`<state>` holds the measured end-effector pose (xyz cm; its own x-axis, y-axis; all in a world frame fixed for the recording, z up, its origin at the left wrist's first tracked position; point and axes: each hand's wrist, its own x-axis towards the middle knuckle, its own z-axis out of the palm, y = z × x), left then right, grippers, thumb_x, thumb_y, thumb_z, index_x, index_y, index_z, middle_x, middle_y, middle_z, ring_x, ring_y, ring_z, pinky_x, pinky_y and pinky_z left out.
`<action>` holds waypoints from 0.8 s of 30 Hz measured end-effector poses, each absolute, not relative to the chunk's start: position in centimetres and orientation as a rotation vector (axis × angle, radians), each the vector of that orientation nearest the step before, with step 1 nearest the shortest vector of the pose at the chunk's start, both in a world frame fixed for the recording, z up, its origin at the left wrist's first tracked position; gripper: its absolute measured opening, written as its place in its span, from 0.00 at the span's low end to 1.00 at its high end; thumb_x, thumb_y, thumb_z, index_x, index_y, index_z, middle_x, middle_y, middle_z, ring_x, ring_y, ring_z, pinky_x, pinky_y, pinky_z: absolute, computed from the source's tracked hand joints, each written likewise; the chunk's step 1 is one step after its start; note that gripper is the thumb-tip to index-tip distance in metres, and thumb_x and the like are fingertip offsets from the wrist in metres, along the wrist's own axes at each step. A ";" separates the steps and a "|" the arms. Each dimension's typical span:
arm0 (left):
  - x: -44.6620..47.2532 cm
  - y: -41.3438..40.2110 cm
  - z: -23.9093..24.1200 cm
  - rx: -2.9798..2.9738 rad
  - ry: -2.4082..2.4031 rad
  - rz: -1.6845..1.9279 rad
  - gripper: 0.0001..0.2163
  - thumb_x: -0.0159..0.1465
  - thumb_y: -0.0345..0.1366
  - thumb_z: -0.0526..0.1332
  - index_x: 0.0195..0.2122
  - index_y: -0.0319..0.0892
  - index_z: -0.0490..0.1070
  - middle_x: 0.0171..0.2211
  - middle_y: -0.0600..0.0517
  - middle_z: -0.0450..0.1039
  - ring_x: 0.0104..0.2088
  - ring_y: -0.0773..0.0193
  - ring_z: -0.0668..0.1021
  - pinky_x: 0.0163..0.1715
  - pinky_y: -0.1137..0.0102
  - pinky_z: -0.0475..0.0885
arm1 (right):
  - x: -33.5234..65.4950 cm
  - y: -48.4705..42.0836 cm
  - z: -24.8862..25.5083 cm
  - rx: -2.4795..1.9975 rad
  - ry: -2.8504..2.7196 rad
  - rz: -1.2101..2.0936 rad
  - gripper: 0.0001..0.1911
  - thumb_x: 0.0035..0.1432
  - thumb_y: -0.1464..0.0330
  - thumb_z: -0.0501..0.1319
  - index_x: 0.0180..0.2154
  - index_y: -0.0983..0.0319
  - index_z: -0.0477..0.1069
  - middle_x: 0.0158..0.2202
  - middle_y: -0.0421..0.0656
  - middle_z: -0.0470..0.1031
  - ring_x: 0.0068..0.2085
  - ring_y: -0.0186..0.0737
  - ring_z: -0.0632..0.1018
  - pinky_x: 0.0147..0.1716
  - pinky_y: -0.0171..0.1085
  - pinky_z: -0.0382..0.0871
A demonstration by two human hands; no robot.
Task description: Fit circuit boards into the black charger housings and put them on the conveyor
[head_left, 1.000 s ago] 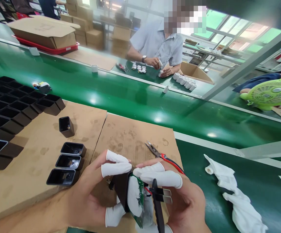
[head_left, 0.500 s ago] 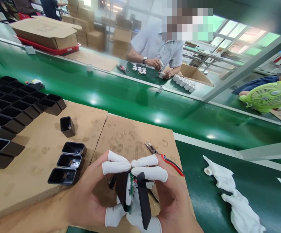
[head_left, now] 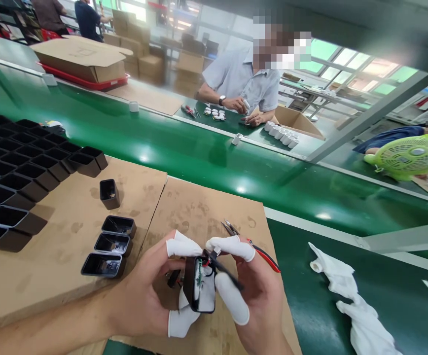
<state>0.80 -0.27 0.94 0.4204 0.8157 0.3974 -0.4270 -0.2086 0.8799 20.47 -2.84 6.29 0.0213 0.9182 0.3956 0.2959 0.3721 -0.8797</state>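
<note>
My left hand (head_left: 155,286), with white finger cots, is closed around a black rectangular plastic housing (head_left: 190,286). Its open end faces me and shows a green circuit board (head_left: 199,273) and white material inside. My right hand (head_left: 254,281), also in finger cots, pinches a thin black cover (head_left: 229,275) at the housing's right edge. A small white connector (head_left: 216,252) and short wires show between the cover and the housing. Red-handled pliers (head_left: 264,254) lie behind my right hand, partly hidden by it. Some small dark parts (head_left: 173,278) sit beneath my left hand.
Several black housings (head_left: 25,170) stand in rows at left, with a few (head_left: 101,266) closer. Cardboard (head_left: 199,207) covers the bench. A crumpled white cloth (head_left: 362,301) lies at right. Across the green conveyor (head_left: 162,153), a person (head_left: 241,81) handles small white parts near a green fan (head_left: 413,155).
The housing has turned so its open end faces me. My right hand has moved up and tilted the cover, now held near the housing's upper right edge.
</note>
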 end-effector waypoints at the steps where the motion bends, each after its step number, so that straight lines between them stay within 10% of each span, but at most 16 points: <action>1: 0.8 -0.3 1.0 1.354 0.392 1.179 0.36 0.57 0.22 0.76 0.65 0.56 0.74 0.53 0.45 0.74 0.47 0.52 0.83 0.50 0.57 0.87 | 20.3 -2.8 6.4 -1.141 -1.505 0.714 0.12 0.73 0.67 0.72 0.55 0.48 0.85 0.43 0.40 0.85 0.44 0.40 0.85 0.46 0.34 0.82; 24: 0.3 -0.3 1.8 1.286 0.448 1.168 0.38 0.58 0.18 0.78 0.64 0.61 0.76 0.54 0.49 0.78 0.45 0.57 0.87 0.48 0.64 0.87 | 18.9 -3.0 6.1 -1.072 -1.483 0.612 0.13 0.75 0.70 0.69 0.56 0.49 0.83 0.48 0.43 0.81 0.48 0.40 0.85 0.47 0.36 0.85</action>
